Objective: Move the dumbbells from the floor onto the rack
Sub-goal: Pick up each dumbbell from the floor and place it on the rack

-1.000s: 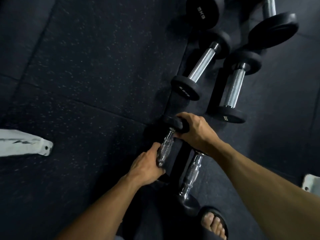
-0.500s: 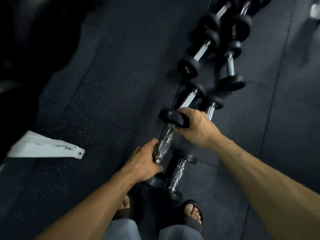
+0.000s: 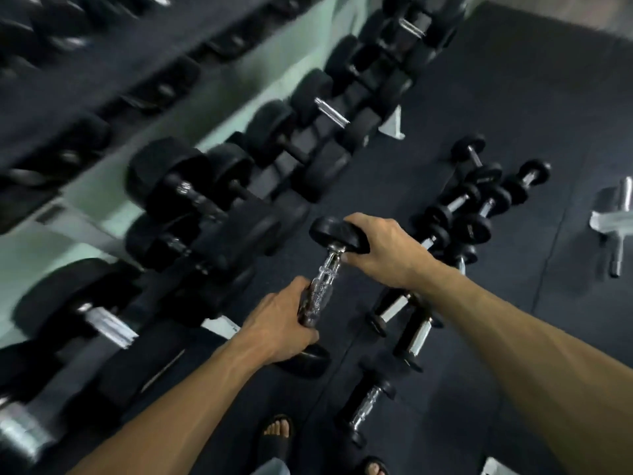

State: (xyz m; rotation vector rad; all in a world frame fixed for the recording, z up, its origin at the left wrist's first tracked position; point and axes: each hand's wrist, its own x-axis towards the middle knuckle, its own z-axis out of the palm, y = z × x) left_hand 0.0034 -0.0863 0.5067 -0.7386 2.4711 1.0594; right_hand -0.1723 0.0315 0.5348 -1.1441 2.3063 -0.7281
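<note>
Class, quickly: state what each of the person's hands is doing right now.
Left hand: grips the chrome handle of the lifted dumbbell.
Right hand: curled round that dumbbell's upper black head.

Held dumbbell (image 3: 325, 272): knurled, glossy chrome handle, matt black rubber heads; floor (image 3: 513, 97) dark speckled matt rubber

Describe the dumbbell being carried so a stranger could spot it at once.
Start at the dumbbell rack on the left, then look right to the middle of the view. The carried dumbbell is held above the floor, left hand gripping its chrome handle, right hand holding its far black head. The other loose dumbbells lie on the floor.
</note>
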